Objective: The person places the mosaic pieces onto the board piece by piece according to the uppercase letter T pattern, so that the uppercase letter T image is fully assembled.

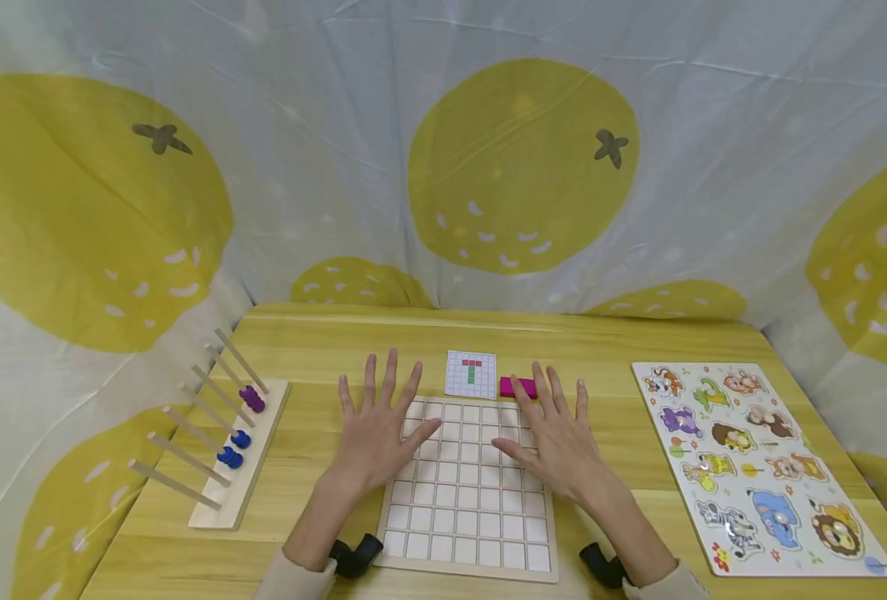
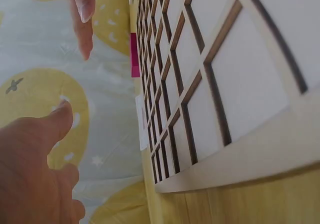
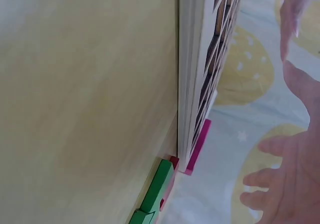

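Observation:
A wooden grid board (image 1: pixel 468 575) with white square cells lies in front of me on the table. My left hand (image 1: pixel 374 435) is spread above its left edge, fingers straight, holding nothing. Over the right edge hovers my right hand (image 1: pixel 566 450), also spread and without anything in it. A bright pink block (image 1: pixel 513 387) lies just beyond the board near the right fingertips, partly covered by them. Beside it sits a small card (image 1: pixel 457 385) printed with a red and green T of squares. In the right wrist view, green blocks (image 3: pixel 157 188) and a red one lie beside the board.
To the left stands a wooden base (image 1: pixel 222 515) with several upright pegs, some carrying purple (image 1: pixel 252 400) and blue pieces (image 1: pixel 230 457). An animal picture puzzle board (image 1: pixel 744 467) lies at right. A lemon-patterned cloth (image 1: pixel 338 167) hangs behind the wood-grain table (image 1: pixel 601 342).

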`<state>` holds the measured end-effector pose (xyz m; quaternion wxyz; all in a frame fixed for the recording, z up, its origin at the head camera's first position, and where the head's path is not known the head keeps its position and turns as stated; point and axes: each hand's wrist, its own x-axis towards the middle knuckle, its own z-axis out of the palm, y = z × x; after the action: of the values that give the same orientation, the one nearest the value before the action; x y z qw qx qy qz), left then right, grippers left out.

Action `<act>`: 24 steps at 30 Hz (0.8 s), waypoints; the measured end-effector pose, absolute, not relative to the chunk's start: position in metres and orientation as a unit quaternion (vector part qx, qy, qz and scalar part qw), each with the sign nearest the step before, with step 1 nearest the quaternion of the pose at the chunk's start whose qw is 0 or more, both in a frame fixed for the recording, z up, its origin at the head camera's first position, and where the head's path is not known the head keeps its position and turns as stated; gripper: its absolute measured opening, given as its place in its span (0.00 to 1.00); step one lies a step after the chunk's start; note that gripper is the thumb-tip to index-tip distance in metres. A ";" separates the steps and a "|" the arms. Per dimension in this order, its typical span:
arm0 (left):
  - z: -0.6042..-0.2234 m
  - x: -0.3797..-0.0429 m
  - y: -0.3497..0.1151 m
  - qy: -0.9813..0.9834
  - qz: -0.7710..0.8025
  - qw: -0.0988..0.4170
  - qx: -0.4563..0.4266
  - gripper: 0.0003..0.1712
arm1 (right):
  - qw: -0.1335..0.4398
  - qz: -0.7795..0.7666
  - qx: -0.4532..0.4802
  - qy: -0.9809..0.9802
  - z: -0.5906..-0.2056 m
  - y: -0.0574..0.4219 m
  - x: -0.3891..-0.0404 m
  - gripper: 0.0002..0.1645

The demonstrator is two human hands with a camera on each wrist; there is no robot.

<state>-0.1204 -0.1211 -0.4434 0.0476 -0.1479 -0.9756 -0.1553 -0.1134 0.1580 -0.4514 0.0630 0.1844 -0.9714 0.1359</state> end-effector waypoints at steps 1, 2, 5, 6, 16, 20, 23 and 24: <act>-0.443 -0.121 -0.123 -0.975 -0.162 0.039 -0.149 0.49 | 0.060 0.137 0.183 -0.972 -0.451 0.158 -0.114 0.56; -0.442 -0.121 -0.124 -0.973 -0.171 0.030 -0.151 0.50 | 0.056 0.138 0.182 -0.972 -0.451 0.159 -0.114 0.56; -0.441 -0.123 -0.130 -0.967 -0.200 -0.010 -0.156 0.51 | 0.049 0.137 0.180 -0.973 -0.449 0.160 -0.115 0.56; -0.440 -0.123 -0.131 -0.965 -0.209 -0.024 -0.158 0.52 | 0.046 0.139 0.178 -0.973 -0.449 0.161 -0.115 0.56; -0.443 -0.128 -0.156 -0.934 -0.259 -0.158 -0.190 0.62 | 0.031 0.150 0.166 -0.974 -0.446 0.168 -0.117 0.57; -0.444 -0.128 -0.165 -0.918 -0.280 -0.197 -0.201 0.69 | 0.031 0.154 0.163 -0.974 -0.446 0.172 -0.118 0.56; -0.446 -0.128 -0.169 -0.914 -0.282 -0.210 -0.202 0.73 | 0.029 0.157 0.163 -0.974 -0.446 0.173 -0.119 0.56; -0.446 -0.128 -0.170 -0.914 -0.281 -0.211 -0.201 0.73 | 0.027 0.157 0.162 -0.974 -0.446 0.173 -0.119 0.56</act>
<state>-0.1284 -0.1700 -0.4460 -0.2111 -0.2013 -0.9144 -0.2807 -0.1194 0.1734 -0.4463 0.0275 0.1623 -0.9737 0.1572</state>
